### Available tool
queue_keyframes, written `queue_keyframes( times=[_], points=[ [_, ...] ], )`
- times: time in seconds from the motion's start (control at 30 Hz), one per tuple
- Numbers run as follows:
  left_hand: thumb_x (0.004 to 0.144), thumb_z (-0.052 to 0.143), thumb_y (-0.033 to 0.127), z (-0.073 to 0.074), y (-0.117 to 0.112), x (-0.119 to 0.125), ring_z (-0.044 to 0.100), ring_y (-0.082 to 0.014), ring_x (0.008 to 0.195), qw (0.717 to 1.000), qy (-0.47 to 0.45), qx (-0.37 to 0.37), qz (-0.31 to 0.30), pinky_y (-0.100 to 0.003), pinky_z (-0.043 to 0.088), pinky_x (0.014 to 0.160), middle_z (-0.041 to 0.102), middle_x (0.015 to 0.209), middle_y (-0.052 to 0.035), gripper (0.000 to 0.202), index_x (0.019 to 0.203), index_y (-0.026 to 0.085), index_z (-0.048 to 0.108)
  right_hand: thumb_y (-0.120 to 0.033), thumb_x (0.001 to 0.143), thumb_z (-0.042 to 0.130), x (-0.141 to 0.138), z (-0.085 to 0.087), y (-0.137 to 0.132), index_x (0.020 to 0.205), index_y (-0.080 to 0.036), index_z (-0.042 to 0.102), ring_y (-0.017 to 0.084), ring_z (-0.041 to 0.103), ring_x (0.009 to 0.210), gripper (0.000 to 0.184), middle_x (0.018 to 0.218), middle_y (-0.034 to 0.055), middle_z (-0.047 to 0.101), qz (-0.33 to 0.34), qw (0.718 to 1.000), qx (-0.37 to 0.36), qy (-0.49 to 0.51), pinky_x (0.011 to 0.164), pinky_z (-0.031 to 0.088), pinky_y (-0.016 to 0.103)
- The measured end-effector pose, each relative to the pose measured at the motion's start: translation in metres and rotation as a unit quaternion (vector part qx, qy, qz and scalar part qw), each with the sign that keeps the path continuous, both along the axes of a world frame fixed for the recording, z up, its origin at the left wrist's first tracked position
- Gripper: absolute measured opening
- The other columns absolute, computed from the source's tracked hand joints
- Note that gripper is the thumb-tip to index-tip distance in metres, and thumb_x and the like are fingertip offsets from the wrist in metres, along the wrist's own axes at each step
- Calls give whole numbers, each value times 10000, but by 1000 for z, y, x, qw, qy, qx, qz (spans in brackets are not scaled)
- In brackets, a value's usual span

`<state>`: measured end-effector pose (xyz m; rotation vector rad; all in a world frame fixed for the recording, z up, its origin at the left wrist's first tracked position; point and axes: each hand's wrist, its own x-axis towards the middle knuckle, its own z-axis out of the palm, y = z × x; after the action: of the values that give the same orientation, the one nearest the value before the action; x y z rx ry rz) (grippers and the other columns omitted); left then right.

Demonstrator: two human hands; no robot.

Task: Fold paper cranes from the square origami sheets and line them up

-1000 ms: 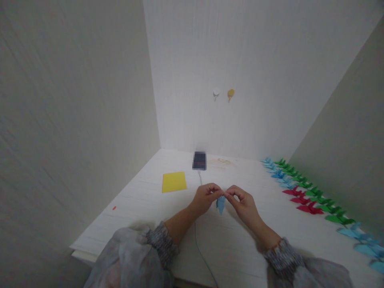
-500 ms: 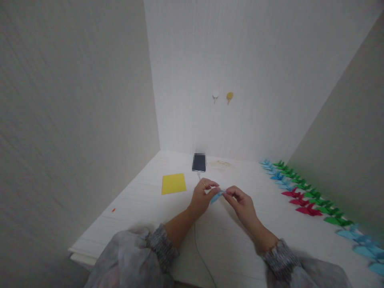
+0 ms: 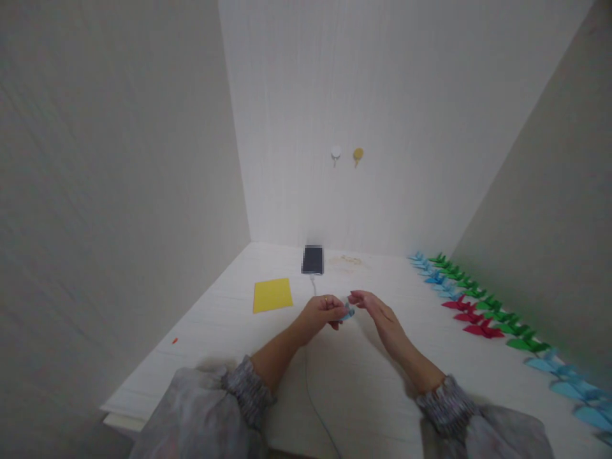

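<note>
Between the thumb and fingers of my left hand is a small piece of folded light blue paper, mostly covered by the fingers. My right hand is just to its right, fingers stretched out and apart from the thumb, holding nothing. Its fingertips are close to the paper; whether they touch it I cannot tell. Left of my hands, a yellow square of paper lies flat on the white table.
Rows of folded paper birds stand along the right side: green, red and light blue. A dark phone is at the back wall, its cable running under my left arm. An orange scrap lies at left.
My right hand has let go of the blue paper and its fingers have straightened. My left hand keeps hold of the paper and has turned. The view has shifted slightly.
</note>
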<state>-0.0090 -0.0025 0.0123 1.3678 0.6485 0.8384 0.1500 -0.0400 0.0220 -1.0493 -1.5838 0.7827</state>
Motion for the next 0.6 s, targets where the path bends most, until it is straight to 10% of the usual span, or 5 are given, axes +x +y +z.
queue_keyframes(
  times=[0.2, 0.6],
  points=[
    [576, 624, 400, 6, 1, -9, 406, -47, 465, 995, 55, -11, -78, -188, 316, 449, 498, 539, 17, 321, 664, 103, 542, -459, 779, 379, -5, -3, -2, 660, -167, 551, 131, 539, 583, 359, 587, 9, 578, 130, 986, -90, -49, 594, 417, 256],
    [605, 564, 466, 2, 2, -12, 389, -45, 420, 994, 83, -4, -64, -191, 311, 445, 457, 472, 41, 354, 587, 119, 493, -470, 733, 451, -7, -20, 8, 591, -151, 516, 77, 416, 389, 356, 450, -39, 471, 128, 975, -167, 69, 431, 351, 208]
  ],
)
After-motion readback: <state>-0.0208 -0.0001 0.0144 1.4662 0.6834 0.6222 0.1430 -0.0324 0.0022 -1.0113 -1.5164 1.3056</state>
